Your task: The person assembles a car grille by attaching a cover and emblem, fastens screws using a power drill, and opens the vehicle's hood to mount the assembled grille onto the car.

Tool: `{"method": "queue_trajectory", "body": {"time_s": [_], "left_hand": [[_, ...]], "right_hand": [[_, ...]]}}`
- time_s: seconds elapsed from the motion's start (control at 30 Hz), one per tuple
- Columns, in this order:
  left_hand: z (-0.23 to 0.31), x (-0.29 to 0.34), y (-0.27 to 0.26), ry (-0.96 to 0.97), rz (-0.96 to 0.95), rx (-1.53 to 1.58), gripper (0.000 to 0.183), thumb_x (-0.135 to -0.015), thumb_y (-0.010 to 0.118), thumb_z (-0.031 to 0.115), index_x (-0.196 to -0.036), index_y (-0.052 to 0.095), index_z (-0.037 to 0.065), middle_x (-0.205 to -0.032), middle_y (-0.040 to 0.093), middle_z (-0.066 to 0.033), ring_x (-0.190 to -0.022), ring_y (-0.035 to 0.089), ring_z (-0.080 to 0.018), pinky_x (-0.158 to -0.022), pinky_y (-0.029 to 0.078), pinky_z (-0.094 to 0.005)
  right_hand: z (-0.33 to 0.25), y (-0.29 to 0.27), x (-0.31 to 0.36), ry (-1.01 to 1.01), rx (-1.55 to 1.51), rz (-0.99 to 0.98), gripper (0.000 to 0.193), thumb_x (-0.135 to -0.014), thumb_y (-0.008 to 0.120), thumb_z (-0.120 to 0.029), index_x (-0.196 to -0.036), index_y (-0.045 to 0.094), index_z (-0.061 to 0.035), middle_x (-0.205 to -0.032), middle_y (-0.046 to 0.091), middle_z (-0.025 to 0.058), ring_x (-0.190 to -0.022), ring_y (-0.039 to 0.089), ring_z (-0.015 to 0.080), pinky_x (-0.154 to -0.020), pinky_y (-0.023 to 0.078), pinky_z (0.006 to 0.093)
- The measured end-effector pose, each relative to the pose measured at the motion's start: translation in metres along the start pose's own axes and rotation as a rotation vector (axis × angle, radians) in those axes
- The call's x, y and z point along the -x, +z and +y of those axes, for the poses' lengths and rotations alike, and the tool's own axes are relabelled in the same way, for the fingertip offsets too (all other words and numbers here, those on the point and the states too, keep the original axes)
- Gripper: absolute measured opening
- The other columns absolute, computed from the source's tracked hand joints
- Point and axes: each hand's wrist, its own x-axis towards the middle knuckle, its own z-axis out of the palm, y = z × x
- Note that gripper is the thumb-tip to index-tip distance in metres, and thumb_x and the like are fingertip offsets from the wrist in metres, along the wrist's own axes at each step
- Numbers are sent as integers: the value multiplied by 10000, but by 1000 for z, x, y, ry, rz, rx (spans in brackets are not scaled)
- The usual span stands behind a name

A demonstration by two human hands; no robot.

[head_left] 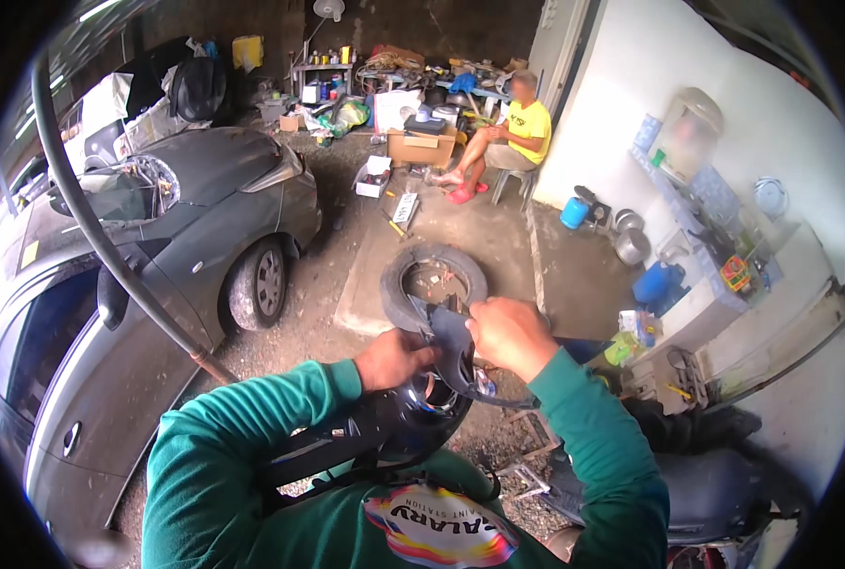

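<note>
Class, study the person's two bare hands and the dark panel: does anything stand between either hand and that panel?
Nothing visible does. The left hand holds the dark panel by its left side, the right hand by its upper right. The tyre lies beyond, not between.

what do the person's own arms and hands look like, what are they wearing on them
The left hand and right hand are bare, without gloves. The left sleeve and right sleeve are long, green and creased, with green cuffs near the wrists. No markings show on either sleeve.
</note>
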Motion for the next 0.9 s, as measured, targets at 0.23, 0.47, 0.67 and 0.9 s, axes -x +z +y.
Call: {"method": "queue_trajectory", "body": {"time_s": [0.23,0.47,0.67,0.9], "left_hand": [[-4,1,-1,26,10,8,365,-1040,733,334,-1216,816,25,-1061,830,-161,-976,763,-202,-932,591,-389],[-13,-5,-2,-35,2,-2,346,-1043,731,311,-1219,816,25,-1074,830,-145,-982,763,-196,-934,594,-379],[-10,-6,2,-39,-6,74,353,-1057,724,311,-1204,810,3,-1053,830,-123,-955,751,-161,-887,603,-365],[7,-1,0,-14,25,-28,419,-1040,718,398,-1080,814,-8,-923,803,-193,-863,773,-247,-845,596,-415]], "right_hand": [[8,-4,-3,-138,-16,-17,213,-998,675,-226,-1072,669,-26,-960,749,215,-923,751,428,-789,585,552],[1,18,3,49,-292,129,226,-971,751,-194,-1032,618,-21,-953,722,249,-933,701,494,-808,550,575],[3,40,10,128,-331,193,217,-1009,700,-186,-1080,605,-4,-911,750,243,-895,740,481,-783,585,578],[5,38,14,144,-389,238,161,-991,710,-156,-1062,632,-35,-954,753,218,-907,732,468,-787,572,572]]}}
